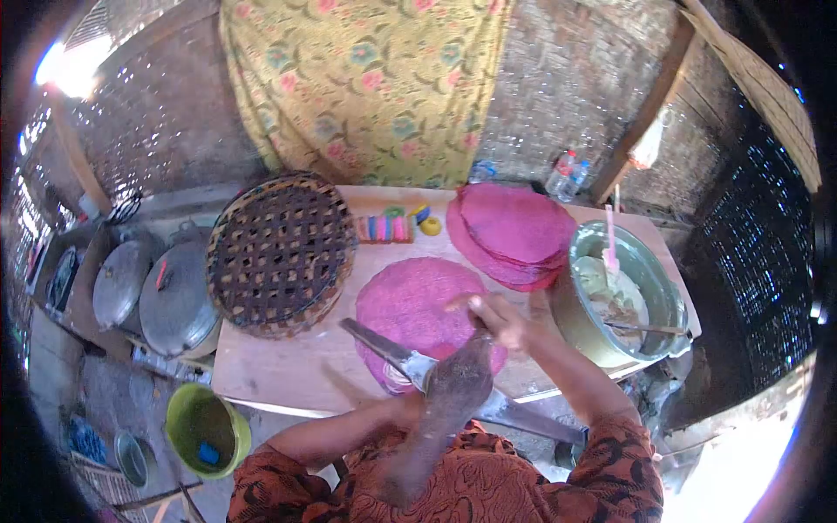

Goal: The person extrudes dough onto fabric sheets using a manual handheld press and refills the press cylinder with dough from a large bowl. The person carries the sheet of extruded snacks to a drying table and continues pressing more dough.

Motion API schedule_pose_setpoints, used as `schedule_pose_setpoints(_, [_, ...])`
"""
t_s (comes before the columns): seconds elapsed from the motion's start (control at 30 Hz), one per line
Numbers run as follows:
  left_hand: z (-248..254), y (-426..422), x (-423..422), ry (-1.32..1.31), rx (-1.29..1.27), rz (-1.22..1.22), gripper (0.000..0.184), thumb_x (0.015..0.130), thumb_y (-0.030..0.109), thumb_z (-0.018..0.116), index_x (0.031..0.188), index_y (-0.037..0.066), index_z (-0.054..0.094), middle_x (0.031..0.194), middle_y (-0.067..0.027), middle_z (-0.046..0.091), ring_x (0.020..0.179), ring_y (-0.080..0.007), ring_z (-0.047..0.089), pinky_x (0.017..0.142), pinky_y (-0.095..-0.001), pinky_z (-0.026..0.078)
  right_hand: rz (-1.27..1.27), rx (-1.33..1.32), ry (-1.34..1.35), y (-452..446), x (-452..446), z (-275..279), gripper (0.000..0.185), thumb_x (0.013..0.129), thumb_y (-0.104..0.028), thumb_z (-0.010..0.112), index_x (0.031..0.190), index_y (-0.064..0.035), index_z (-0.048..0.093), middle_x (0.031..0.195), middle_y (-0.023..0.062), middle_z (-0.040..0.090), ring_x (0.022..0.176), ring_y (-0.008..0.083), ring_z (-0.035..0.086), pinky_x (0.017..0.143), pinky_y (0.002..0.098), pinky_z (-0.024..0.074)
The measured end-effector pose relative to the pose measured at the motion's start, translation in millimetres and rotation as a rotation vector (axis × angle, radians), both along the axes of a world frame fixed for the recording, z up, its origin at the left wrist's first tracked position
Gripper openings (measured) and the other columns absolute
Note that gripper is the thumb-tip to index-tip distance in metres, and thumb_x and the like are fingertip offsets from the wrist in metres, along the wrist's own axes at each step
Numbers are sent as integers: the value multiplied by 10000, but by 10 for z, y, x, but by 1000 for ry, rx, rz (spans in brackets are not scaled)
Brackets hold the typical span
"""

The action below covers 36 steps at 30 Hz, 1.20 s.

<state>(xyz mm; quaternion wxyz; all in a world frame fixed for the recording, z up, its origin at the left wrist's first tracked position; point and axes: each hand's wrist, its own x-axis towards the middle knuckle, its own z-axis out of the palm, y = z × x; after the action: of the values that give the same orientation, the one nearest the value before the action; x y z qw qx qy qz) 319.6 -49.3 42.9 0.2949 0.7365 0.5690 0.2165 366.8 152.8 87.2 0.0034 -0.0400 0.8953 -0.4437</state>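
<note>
A round pink sheet (pixel 423 301) with a textured surface lies on the wooden table in front of me. My right hand (pixel 497 321) is over its right side, the forefinger stretched out to the left across the pink surface. My left hand (pixel 415 408) is near the table's front edge, its fingers hidden. A long dark blade-like bar (pixel 384 344) and a blurred brown tapered piece (pixel 458 383) cross in front of my hands. I cannot tell what they are or whether a hand holds them. A pale coiled pattern (pixel 394 377) shows at the sheet's lower edge.
More pink sheets (pixel 514 228) are stacked at the back right. A large pot (pixel 567 296) beside them holds pale batter and utensils. On the left are a woven basket (pixel 279 253) and lidded metal pots (pixel 179 296). A green bucket (pixel 187 427) stands below.
</note>
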Motion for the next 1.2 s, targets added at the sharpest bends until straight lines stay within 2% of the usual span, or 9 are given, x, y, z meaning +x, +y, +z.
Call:
schedule_pose_setpoints(0.23, [738,503,-135,17,-117,-106,428,865,185,613,1244,35,481,1059,-162,618,879,-253,627,767,-396,494,778,268,807,-720,445,1453,610,953,-491,416,1379,-60,351,1170,209,527,992,317,598,832,406,492])
schedule_pose_setpoints(0.27, [855,587,-132,43,-108,-68,430,865,185,614,1245,35,481,1056,-161,620,874,-250,630,761,-395,497,642,95,279,-736,532,1666,602,935,-447,485,1368,-50,355,1115,204,547,937,314,609,803,402,499])
schedule_pose_setpoints(0.37, [1057,728,-49,161,-101,107,435,865,182,617,1250,34,479,1046,-157,628,860,-238,637,740,-393,506,523,355,639,-313,700,1464,499,904,-270,615,1298,-52,399,923,164,583,734,243,610,711,363,502])
schedule_pose_setpoints(0.47, [1080,823,25,233,-107,359,440,866,180,621,1254,33,478,1036,-153,635,845,-227,644,720,-390,514,-318,28,387,116,918,1670,374,890,-121,602,1209,-40,424,857,84,580,669,158,572,606,286,475])
schedule_pose_setpoints(0.63, [136,1174,-297,-891,201,632,423,857,121,651,1240,28,499,1150,-93,594,934,-188,623,772,-367,526,-775,-444,1095,1504,1695,1992,347,989,-341,427,1144,-31,435,625,13,438,394,70,383,345,249,357])
schedule_pose_setpoints(0.77, [742,1976,394,-1482,927,246,471,892,49,570,1335,75,411,1191,-123,561,1105,-251,548,985,-507,407,-853,-1086,1447,1997,1691,1719,347,989,-381,418,1081,-47,449,609,14,391,535,138,469,566,321,493])
schedule_pose_setpoints(0.9, [1456,2126,444,-1154,1465,196,263,909,135,483,1135,13,539,1107,-152,558,1071,-285,544,926,-478,429,-745,-1265,680,1980,1633,1151,494,937,-529,443,1002,-49,542,813,65,571,709,221,551,798,402,483])
schedule_pose_setpoints(1.03, [1815,1529,373,-966,1453,339,166,864,120,476,972,-4,502,919,-63,434,867,-180,422,859,-361,345,-564,1062,-388,2853,2489,280,411,911,-389,507,1142,-59,587,1104,178,601,1114,328,533,972,440,383])
schedule_pose_setpoints(1.2, [1567,987,146,-509,1367,1141,335,856,138,590,1131,-47,536,992,-98,558,893,-168,511,805,-303,413,-525,1061,-681,3351,3078,-387,260,867,-174,509,1095,-126,623,942,145,659,933,312,642,770,402,515])
